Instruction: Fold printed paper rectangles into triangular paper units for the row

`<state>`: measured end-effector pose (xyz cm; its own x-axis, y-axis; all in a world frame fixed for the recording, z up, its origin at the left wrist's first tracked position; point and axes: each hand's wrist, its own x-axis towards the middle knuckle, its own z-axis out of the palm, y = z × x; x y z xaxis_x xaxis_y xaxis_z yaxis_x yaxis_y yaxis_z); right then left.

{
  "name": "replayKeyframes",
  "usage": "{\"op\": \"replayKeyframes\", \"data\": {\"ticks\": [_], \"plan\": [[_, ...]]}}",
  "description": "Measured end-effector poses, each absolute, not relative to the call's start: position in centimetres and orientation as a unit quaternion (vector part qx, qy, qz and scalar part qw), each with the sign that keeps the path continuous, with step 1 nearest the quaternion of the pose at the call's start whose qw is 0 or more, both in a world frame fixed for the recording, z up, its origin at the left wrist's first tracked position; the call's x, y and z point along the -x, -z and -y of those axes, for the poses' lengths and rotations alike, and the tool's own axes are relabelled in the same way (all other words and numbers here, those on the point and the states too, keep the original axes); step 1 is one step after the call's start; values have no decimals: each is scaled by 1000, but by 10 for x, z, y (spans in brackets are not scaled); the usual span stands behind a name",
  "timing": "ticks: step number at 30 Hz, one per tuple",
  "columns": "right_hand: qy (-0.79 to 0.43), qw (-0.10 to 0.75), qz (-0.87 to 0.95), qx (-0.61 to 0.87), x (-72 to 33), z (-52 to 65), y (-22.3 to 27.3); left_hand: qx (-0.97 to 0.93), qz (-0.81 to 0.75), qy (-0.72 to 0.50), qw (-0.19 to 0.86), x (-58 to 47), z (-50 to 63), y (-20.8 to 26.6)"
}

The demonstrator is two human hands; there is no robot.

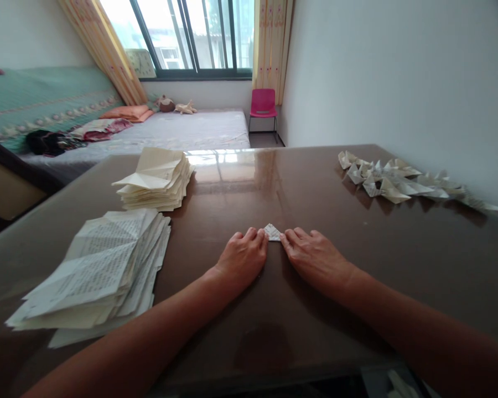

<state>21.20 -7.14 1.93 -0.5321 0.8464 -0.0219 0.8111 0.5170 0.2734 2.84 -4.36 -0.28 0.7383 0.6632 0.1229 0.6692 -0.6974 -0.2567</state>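
Observation:
A small folded piece of printed paper (273, 232) lies on the brown table (232, 326), its pointed top facing away from me. My left hand (245, 251) presses on its left side with curled fingers. On the opposite side, my right hand (311, 251) grips the right corner between bent fingers. Only the paper's middle shows between the two hands; its outer edges are hidden under the fingers.
Left of my arms lie a stack of creased printed sheets (95, 265) and, behind it, a stack of yellowish sheets (155, 177). Several folded paper shapes (392, 177) sit at the right by the wall. Beyond the table are a bed (207, 127) and a pink chair (263, 103).

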Motion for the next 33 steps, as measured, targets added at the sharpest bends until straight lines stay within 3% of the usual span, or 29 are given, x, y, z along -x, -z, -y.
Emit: {"op": "replayKeyframes", "data": {"ticks": [18,25,33], "plan": [[-93,86,-857,-499,-211,75,-23,895,414,-29,166,-27,48,1],[-50,-56,-875,-478,-221,43,-10,902,410,27,131,-17,40,-3],[-20,-99,-876,-471,-214,34,1,906,409,97,48,-10,32,-2]]}}
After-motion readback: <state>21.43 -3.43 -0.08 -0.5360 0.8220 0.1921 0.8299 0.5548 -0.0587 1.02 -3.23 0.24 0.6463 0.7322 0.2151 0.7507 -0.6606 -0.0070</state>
